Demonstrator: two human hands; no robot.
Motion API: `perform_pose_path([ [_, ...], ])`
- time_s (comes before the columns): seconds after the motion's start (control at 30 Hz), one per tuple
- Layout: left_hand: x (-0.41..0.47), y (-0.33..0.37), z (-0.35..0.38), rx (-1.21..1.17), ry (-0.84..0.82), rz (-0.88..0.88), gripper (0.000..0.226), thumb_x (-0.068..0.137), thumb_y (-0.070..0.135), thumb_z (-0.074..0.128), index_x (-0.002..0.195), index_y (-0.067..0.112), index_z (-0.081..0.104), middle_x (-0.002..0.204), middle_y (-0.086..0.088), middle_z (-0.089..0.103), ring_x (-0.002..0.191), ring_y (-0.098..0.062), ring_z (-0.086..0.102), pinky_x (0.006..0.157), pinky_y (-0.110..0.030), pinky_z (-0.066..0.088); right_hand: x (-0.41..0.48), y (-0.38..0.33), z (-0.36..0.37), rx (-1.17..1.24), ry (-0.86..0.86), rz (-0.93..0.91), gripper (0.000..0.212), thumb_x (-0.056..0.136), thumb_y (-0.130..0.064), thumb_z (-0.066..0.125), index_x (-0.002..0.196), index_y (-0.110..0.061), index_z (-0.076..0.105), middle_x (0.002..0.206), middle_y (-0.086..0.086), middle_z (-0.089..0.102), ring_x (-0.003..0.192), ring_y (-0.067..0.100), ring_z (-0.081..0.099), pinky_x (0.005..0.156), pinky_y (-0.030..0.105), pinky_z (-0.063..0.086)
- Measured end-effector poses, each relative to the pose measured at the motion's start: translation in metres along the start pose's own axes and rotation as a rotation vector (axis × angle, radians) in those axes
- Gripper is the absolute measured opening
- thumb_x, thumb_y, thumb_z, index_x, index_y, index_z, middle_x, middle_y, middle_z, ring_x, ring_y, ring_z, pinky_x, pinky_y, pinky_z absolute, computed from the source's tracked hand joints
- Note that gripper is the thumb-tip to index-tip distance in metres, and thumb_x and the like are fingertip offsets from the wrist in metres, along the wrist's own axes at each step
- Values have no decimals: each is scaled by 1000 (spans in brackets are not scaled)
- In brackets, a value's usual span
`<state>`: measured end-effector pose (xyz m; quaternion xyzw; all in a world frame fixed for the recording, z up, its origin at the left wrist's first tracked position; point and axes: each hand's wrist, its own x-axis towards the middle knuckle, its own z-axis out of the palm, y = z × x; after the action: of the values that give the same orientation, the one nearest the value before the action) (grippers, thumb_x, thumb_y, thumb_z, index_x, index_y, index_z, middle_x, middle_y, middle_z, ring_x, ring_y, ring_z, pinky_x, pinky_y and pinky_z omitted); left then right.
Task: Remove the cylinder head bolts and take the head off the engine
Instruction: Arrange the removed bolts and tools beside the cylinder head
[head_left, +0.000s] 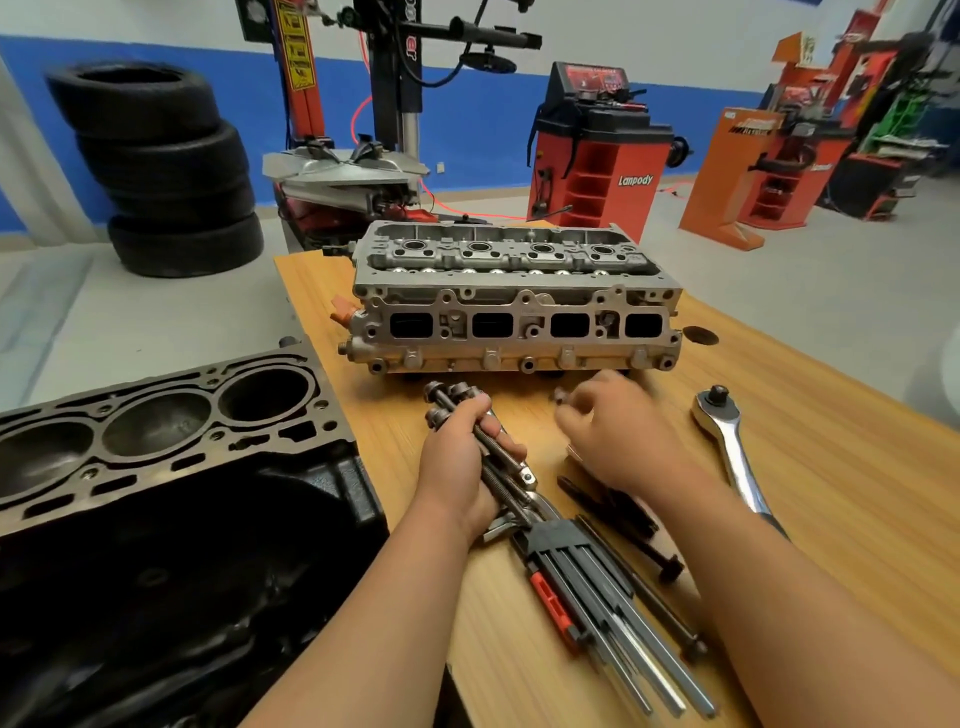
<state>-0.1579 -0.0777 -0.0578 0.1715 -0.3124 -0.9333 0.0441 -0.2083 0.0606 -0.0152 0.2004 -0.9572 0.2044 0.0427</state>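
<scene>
Wooden bench (831, 493), 1 cyl head (514, 301); L hand (452, 457) grip clamps 3 bolts (501, 453), R hand (618, 436) grip unclear.

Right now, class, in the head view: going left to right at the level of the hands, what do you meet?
engine block → left hand, gripping the head bolts → right hand, blurred → ratchet

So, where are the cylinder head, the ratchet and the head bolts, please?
cylinder head (530, 325): head view, front face between the ports.
ratchet (740, 462): head view, middle of the chrome handle.
head bolts (439, 392): head view, a bolt head at the bundle's far end.
</scene>
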Motion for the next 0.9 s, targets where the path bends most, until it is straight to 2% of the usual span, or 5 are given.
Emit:
perform_pose_path([
  [0.27, -8, 1, 5, 144, -262, -68, 39, 76, 37, 67, 108, 15, 64, 92, -6, 72, 74, -19, 70, 57, -30, 54, -16, -29, -33, 615, -46, -26, 15, 98, -23, 52, 96, -21, 67, 74, 0, 68, 64, 12, 67, 57, 26, 57],
  [0.37, -6, 0, 3, 75, -192, -98, 42, 69, 27, 71, 108, 13, 62, 68, 2, 62, 52, -10, 57, 47, -25, 49, -23, -17, -53, 162, -86, -84, 5, 96, -31, 54, 93, -33, 57, 84, -13, 63, 72, 1, 61, 61, 16, 50],
  [0.5, -2, 2, 0, -44, -152, -118, 29, 72, 20, 67, 100, 15, 60, 63, 3, 56, 47, -9, 52, 45, -24, 48, -51, -4, -55, -340, -585, 41, 22, 88, -42, 61, 79, -22, 61, 72, -4, 66, 64, 4, 64, 62, 21, 56],
  [0.6, -4, 1, 1, -3, -171, -127, 9, 71, 23, 68, 72, 15, 71, 61, 1, 60, 49, -13, 58, 49, -26, 50, -57, -8, -41, -436, -656, 45, 18, 89, -33, 60, 79, -18, 61, 73, -2, 64, 69, 12, 65, 68, 29, 57],
  [0.9, -8, 3, 2, -85, -188, -131, 25, 76, 18, 65, 99, 15, 59, 76, -2, 68, 60, -17, 65, 54, -31, 55, -49, 1, -36, -502, -577, 74, 11, 91, -29, 55, 93, -20, 61, 80, -3, 60, 75, 11, 60, 73, 27, 56],
])
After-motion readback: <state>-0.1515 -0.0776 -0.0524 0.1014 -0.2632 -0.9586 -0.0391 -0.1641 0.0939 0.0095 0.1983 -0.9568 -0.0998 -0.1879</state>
